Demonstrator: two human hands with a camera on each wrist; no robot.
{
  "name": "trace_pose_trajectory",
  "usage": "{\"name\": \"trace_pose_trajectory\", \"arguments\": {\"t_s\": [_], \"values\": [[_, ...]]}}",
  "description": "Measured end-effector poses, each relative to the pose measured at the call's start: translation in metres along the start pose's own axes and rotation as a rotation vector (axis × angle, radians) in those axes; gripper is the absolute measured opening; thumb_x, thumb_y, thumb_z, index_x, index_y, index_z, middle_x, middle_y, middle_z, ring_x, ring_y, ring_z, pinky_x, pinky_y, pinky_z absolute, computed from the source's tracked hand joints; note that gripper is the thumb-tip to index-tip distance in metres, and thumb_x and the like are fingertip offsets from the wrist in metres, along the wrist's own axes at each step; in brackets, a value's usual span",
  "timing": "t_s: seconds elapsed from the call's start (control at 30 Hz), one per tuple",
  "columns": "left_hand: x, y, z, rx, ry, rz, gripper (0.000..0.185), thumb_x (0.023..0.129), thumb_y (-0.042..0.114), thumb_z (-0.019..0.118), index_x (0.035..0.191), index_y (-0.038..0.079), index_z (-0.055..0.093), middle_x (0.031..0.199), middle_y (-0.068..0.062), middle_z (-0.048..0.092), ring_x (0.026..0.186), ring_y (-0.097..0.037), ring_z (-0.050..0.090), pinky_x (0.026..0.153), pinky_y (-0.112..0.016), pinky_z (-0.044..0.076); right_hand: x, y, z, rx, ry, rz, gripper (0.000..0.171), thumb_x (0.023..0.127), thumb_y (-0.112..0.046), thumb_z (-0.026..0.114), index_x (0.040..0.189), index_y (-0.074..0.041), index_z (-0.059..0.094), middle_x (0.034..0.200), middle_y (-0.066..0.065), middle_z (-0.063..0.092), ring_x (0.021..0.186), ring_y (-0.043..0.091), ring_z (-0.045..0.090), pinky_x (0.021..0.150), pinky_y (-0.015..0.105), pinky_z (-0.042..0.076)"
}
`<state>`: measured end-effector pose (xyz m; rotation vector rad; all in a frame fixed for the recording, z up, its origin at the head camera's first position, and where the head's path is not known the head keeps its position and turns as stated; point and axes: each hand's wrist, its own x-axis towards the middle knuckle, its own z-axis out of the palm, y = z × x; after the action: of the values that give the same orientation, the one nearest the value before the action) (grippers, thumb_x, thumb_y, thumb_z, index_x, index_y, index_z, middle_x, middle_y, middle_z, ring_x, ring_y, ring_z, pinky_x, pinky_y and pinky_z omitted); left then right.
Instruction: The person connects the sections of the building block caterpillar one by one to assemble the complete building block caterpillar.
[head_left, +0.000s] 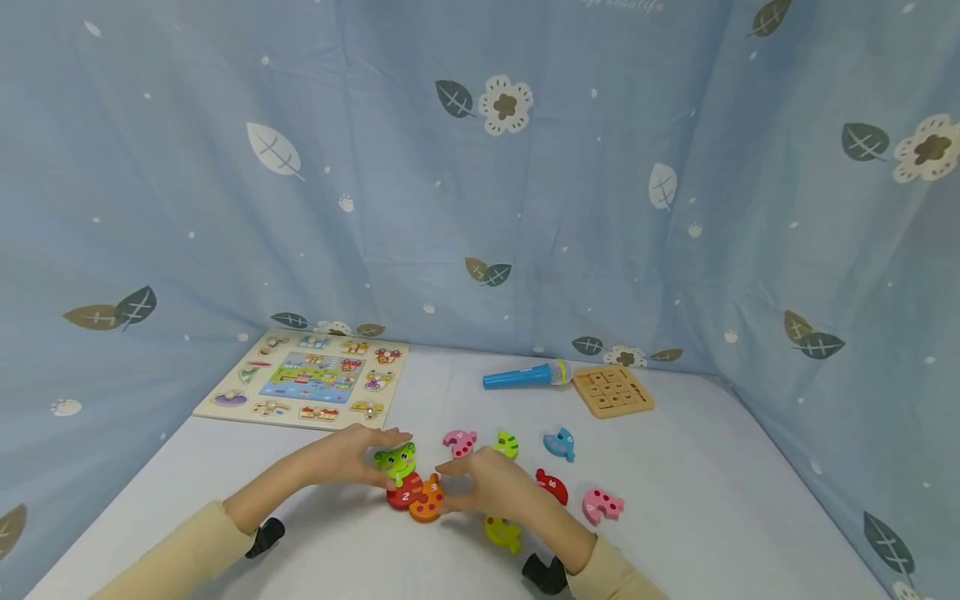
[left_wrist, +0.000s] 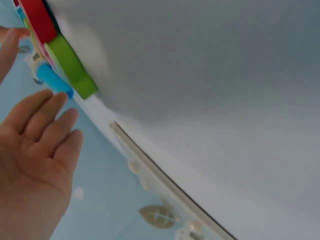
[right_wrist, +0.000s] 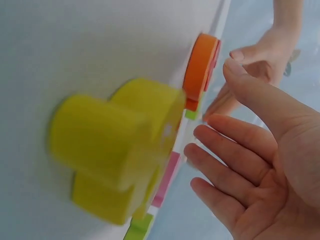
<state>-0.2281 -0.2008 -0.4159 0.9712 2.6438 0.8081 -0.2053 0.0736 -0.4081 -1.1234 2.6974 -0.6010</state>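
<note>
Three joined pieces, green frog head [head_left: 396, 463], red segment [head_left: 403, 495] and orange segment [head_left: 428, 501], sit lower centre. Left hand [head_left: 352, 457] and right hand [head_left: 487, 485] flank them, fingers straight, holding nothing. Best: press flat, tabs aligned.

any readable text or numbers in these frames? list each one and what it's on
"2": on the red puzzle piece between the hands.
"3": on the orange puzzle piece beside it.
Digits on the loose pieces, such as the pink one: too small to read.
Peg puzzle board: pictures only, no text legible.
</note>
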Motion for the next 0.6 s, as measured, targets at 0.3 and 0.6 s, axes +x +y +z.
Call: {"name": "trace_pose_trajectory", "arguments": {"t_s": [0.3,0.6], "values": [[-0.004,0.008,0.009,0.034,0.062,-0.012,0.078,0.075,0.045,0.079,0.135,0.0,0.054,0.14,-0.015,0.05,0.131,-0.036,0.044,0.107,-0.051,0.035,-0.002,0.01,-0.009,0.01,0.001,0.034,0.05,0.079,-0.037,0.079,0.123,-0.017,0.068,0.117,-0.004,0.068,0.079,0.004,0.061,0.062,0.012,0.046],[-0.002,0.009,0.014,0.051,0.061,-0.035,0.084,0.069,0.047,0.082,0.134,0.001,0.056,0.138,-0.016,0.051,0.131,-0.035,0.045,0.107,-0.049,0.035,0.004,0.024,-0.026,0.006,0.012,0.044,0.048,0.08,-0.035,0.079,0.121,-0.013,0.069,0.063,-0.006,0.061,0.049,0.008,0.039,0.047,0.018,0.032]]}}
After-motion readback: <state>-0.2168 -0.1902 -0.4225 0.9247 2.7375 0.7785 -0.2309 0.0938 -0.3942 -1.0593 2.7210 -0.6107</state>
